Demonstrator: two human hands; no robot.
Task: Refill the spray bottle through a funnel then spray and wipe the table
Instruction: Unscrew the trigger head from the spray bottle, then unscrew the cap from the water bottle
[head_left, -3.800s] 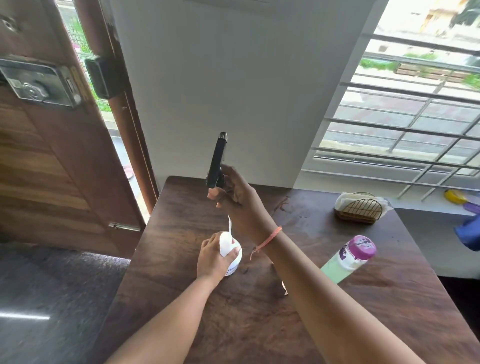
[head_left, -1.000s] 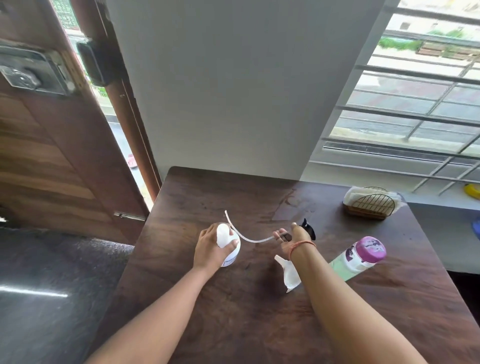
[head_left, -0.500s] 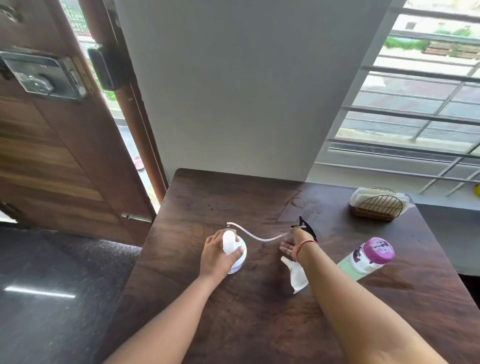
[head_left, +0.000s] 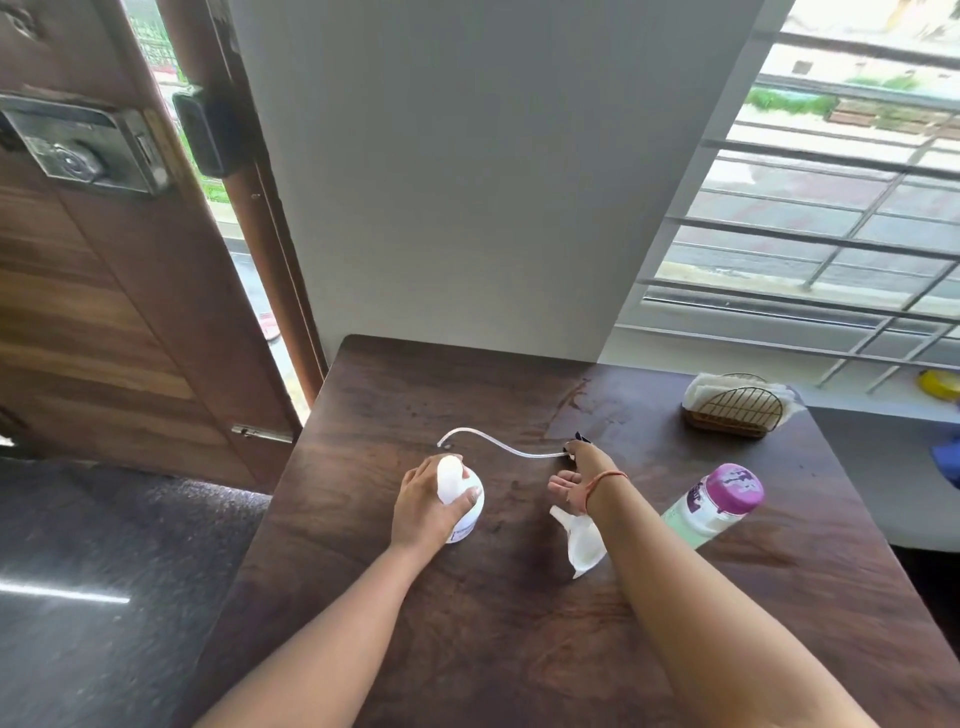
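Note:
My left hand (head_left: 426, 512) grips the white spray bottle (head_left: 460, 493), which stands upright on the dark wooden table (head_left: 493, 634) with its top off. The black spray head (head_left: 581, 439) lies on the table, mostly hidden behind my right hand (head_left: 576, 475). Its clear dip tube (head_left: 498, 446) curves left across the wood. My right hand is spread, palm showing, with fingertips beside the spray head. A white funnel (head_left: 584, 543) lies on its side under my right wrist. The green refill bottle (head_left: 711, 506) with a purple cap stands right of my forearm.
A gold wire holder with white napkins (head_left: 735, 408) sits at the table's far right corner. A wet smear (head_left: 587, 410) marks the wood behind the spray head. A wooden door (head_left: 104, 291) stands left, a barred window (head_left: 810, 234) right.
My right hand lowered the spray head from above the bottle to the table and has loosened its fingers from it. The tube now lies flat. My left hand stayed on the bottle.

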